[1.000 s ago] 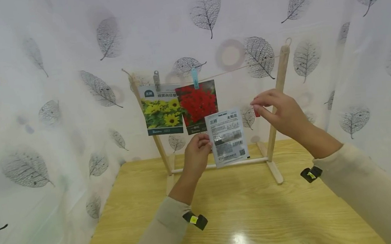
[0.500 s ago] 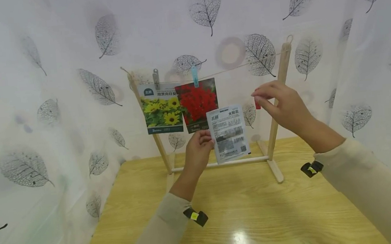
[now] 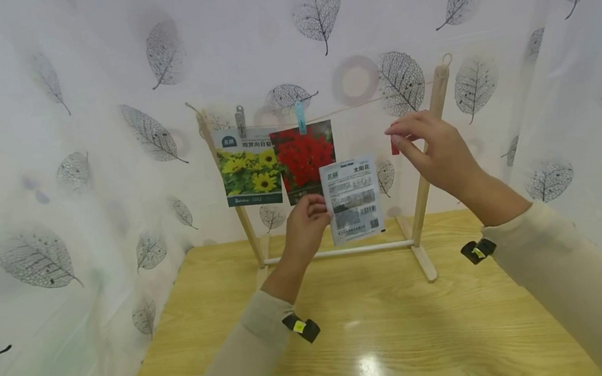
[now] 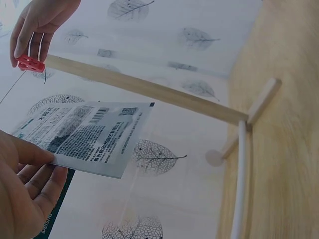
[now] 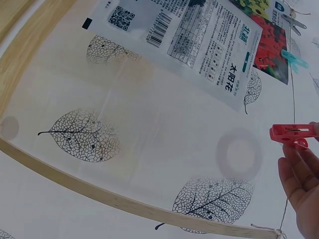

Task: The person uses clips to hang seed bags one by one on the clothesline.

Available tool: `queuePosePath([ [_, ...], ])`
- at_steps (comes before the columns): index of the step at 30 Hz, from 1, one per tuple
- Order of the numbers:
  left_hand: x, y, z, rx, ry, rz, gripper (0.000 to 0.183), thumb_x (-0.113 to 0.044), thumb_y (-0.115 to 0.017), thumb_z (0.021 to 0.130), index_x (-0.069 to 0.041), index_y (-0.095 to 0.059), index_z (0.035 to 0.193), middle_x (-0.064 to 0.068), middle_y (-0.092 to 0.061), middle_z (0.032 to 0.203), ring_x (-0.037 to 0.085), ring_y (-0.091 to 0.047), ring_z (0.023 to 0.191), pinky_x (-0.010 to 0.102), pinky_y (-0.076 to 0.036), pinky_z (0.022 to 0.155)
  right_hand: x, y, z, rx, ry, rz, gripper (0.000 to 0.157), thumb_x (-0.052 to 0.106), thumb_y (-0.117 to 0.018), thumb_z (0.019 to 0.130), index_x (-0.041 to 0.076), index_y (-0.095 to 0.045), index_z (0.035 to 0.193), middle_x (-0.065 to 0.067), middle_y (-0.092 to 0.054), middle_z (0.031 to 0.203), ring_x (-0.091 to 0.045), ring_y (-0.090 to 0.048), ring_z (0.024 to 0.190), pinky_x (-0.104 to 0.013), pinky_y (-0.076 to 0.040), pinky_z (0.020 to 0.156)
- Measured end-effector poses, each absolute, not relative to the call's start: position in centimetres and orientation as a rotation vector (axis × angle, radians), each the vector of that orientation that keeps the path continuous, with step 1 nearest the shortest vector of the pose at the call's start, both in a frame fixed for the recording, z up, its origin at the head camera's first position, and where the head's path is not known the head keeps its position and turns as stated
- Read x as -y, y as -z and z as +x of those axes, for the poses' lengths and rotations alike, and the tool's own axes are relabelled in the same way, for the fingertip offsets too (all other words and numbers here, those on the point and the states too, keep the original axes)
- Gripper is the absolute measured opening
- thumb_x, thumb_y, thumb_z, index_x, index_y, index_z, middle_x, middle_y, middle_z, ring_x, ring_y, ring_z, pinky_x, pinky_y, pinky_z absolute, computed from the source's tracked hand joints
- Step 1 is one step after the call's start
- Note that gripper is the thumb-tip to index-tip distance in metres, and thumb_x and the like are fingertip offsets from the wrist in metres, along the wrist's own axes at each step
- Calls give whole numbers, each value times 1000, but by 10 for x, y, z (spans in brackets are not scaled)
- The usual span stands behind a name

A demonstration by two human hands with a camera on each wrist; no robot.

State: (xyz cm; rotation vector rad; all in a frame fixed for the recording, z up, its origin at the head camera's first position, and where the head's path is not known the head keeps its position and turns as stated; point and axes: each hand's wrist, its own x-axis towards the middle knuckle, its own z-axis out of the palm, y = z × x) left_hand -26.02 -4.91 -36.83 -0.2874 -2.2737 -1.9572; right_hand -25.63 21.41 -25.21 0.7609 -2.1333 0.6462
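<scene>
A silvery seed packet (image 3: 353, 201) with printed text faces me, its left edge pinched between the thumb and fingers of my left hand (image 3: 307, 226). It overlaps the lower corner of a red-flower seed packet (image 3: 305, 158) behind it. My right hand (image 3: 441, 161) pinches a red clothespin (image 5: 294, 132) to the right of the packet and higher up, close to the string (image 5: 293, 94). The red-flower packet hangs from the string by a light blue clothespin (image 3: 301, 118). Left of it, a yellow-flower seed packet (image 3: 249, 171) hangs by a grey clothespin (image 3: 241, 121).
The string runs between two posts of a wooden stand (image 3: 422, 207) with a white lower crossbar (image 3: 360, 249). It stands on a wood-grain table (image 3: 399, 323). Behind and at both sides hangs a white curtain (image 3: 245, 43) printed with dark leaves.
My right hand has risen with the red clothespin, toward the string. The silvery packet in my left hand has moved slightly up and to the right. Both hanging packets stay in place.
</scene>
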Motion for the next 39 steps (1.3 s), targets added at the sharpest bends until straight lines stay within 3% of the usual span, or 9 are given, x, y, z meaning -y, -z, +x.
queuePosePath([
  [9, 49, 362, -262, 2237, 1980, -281, 28, -2, -66, 92, -6, -60, 119, 13, -71, 107, 22, -68, 99, 35, -58, 90, -210, 242, -258, 2086, -664, 797, 22, 4, -65, 96, 7, -72, 117, -10, -68, 119, -26, -70, 95, -14, -45, 84],
  [18, 48, 363, -264, 2213, 1994, -275, 26, -6, -66, 93, -7, -61, 119, 12, -70, 107, 21, -67, 98, 35, -58, 89, -204, 230, -260, 2056, -658, 826, 21, 4, -65, 96, 5, -72, 116, -12, -67, 120, -27, -70, 96, -15, -42, 78],
  [27, 46, 364, -266, 2152, 2031, -301, 22, -5, -65, 96, -6, -61, 117, 13, -69, 107, 20, -66, 99, 34, -56, 90, -199, 222, -263, 2044, -663, 836, 19, 2, -64, 97, 3, -72, 114, -14, -66, 119, -28, -64, 109, -4, -39, 93],
  [39, 39, 364, -269, 2074, 2064, -304, 21, -2, -66, 94, -4, -61, 115, 14, -69, 105, 16, -66, 95, 32, -57, 88, -196, 213, -268, 2037, -685, 827, 18, 3, -63, 97, 2, -72, 113, -15, -64, 118, -28, -58, 118, 0, -39, 94],
])
